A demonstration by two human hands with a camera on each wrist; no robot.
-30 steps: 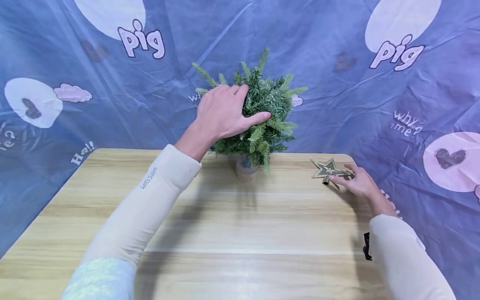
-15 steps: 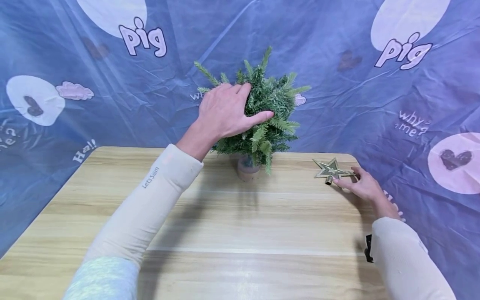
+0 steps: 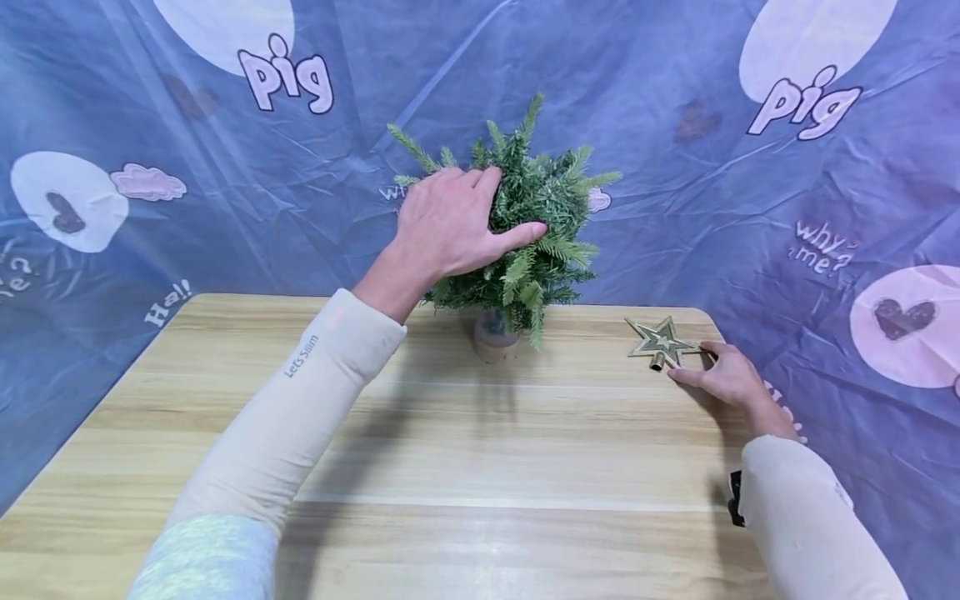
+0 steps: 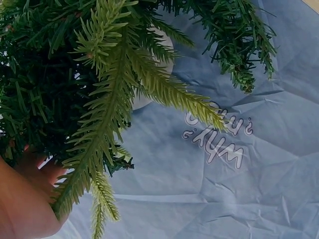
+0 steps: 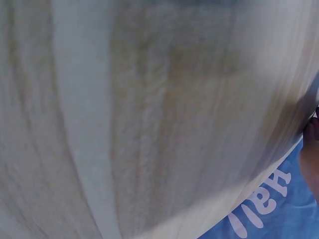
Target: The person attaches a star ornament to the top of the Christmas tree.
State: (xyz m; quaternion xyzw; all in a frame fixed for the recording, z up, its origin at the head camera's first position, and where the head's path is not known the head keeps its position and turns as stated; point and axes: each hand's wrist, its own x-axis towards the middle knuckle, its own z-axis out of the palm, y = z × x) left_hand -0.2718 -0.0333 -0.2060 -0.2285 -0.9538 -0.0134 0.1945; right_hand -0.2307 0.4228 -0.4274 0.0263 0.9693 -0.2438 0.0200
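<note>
A small green artificial tree (image 3: 540, 217) in a little pot (image 3: 495, 337) stands at the table's far middle. My left hand (image 3: 450, 225) grips its upper foliage from the left, fingers sunk in the branches and thumb across the front. The left wrist view shows the tree's branches (image 4: 99, 99) close up over my left hand's palm (image 4: 25, 199). A gold star topper (image 3: 660, 340) lies flat near the far right corner. My right hand (image 3: 722, 375) pinches the star's right-hand points with finger and thumb. The right wrist view shows only blurred table wood (image 5: 149, 119) and a bit of my right hand (image 5: 311, 159).
The light wooden table (image 3: 480, 467) stretches toward me, with its rounded far right corner just behind the star. A blue printed cloth (image 3: 750, 208) hangs behind and drapes around the table's sides. A black wrist strap (image 3: 737, 500) sits on my right sleeve.
My right hand has drawn back slightly toward the right along the star's edge. The left hand and the tree stay as they were.
</note>
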